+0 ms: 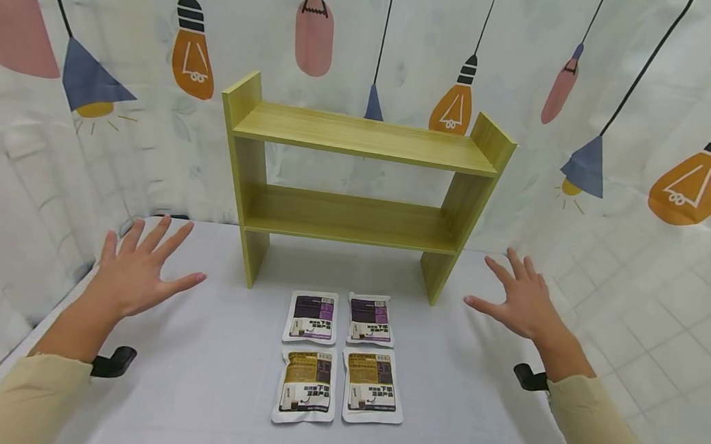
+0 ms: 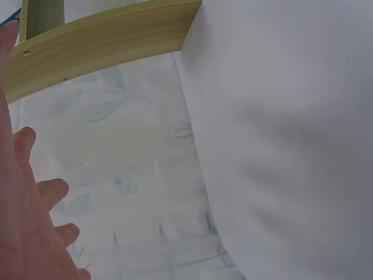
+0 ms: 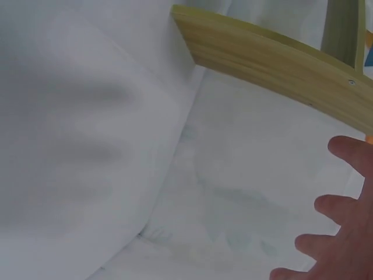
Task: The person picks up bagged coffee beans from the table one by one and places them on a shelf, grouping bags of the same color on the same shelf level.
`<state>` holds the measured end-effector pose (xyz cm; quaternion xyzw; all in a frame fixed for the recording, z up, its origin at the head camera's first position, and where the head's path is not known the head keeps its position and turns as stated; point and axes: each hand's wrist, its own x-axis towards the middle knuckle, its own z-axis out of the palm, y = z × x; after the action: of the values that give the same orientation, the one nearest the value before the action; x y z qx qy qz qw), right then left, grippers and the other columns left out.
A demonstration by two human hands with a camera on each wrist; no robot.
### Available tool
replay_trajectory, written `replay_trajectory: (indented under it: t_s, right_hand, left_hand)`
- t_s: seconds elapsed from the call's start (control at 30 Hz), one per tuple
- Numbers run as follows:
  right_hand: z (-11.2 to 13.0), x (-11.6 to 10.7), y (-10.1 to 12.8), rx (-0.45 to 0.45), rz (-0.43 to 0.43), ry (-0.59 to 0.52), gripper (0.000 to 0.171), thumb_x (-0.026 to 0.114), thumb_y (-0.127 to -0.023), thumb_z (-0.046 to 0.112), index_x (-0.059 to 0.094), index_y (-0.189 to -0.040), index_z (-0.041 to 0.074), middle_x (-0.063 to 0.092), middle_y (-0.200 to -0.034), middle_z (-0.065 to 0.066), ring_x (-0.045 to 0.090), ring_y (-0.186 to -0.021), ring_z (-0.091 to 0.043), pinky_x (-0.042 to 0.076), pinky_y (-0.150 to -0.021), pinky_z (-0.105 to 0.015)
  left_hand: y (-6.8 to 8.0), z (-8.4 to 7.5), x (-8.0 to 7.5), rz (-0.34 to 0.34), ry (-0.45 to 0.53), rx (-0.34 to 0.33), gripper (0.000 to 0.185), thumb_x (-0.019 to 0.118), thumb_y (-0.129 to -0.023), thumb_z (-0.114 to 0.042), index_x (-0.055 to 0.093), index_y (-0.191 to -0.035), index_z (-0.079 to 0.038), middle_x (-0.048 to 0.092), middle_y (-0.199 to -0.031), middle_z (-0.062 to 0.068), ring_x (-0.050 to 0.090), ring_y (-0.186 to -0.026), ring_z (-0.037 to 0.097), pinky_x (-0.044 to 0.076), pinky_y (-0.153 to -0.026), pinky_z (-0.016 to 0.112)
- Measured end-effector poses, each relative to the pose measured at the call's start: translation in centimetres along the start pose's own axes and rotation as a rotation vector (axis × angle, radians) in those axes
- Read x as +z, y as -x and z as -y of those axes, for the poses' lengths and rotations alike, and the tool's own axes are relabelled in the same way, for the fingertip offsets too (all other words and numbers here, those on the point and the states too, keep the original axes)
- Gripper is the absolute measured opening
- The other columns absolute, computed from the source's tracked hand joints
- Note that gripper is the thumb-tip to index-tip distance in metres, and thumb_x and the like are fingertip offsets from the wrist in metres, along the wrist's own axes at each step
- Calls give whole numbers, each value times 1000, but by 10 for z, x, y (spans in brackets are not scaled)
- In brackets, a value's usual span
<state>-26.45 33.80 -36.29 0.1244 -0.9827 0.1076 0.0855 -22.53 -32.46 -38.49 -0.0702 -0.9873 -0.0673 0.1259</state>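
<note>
My left hand (image 1: 138, 275) hovers above the left part of the table, fingers spread wide and holding nothing. On the opposite side, my right hand (image 1: 523, 302) is also raised with its fingers apart and nothing in it. Between them lie several flat white pouches in two rows. The back row has a left purple-labelled pouch (image 1: 312, 317) and a right one (image 1: 370, 320). In front are a left gold-labelled pouch (image 1: 306, 386) and a right one (image 1: 372, 386). Neither hand touches a pouch. Both wrist views show spread fingers beside a wooden side panel.
A two-tier wooden shelf (image 1: 356, 218) stands at the back of the white-covered table (image 1: 195, 390), behind the pouches. A curtain (image 1: 368, 44) printed with lamps and bulbs hangs close behind and along both sides. Black wrist mounts (image 1: 113, 362) stick out inward from the sleeves.
</note>
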Motion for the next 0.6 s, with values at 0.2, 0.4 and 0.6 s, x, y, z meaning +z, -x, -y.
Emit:
replay_trajectory:
  t_s: [0.2,0.4,0.6]
  right_hand:
    - [4,9,5,-20,-29,-32,94,69,-86,66,38,-159,15,11,-170,-26,9,-151,-63,17,-112,-83]
    - [10,20,8,-40,-27,-74,94,70,-86,64,37,-160,16,11,-171,-24,11,-152,-60,20,-113,-82]
    - [18,31,14,-47,-31,-102,94,70,-86,63,34,-161,20,13,-171,-20,14,-154,-53,25,-111,-83]
  left_hand:
    - [2,-7,6,-5,24,7,101,54,-90,-74,1,-166,-32,8,-171,23,0,-154,57,-6,-114,83]
    - [5,-14,9,-17,67,3,101,55,-91,-72,3,-166,-30,8,-171,23,-1,-154,57,-9,-116,81]
    - [6,-20,11,-48,98,7,99,55,-92,-70,5,-167,-27,8,-172,21,0,-155,55,-4,-118,79]
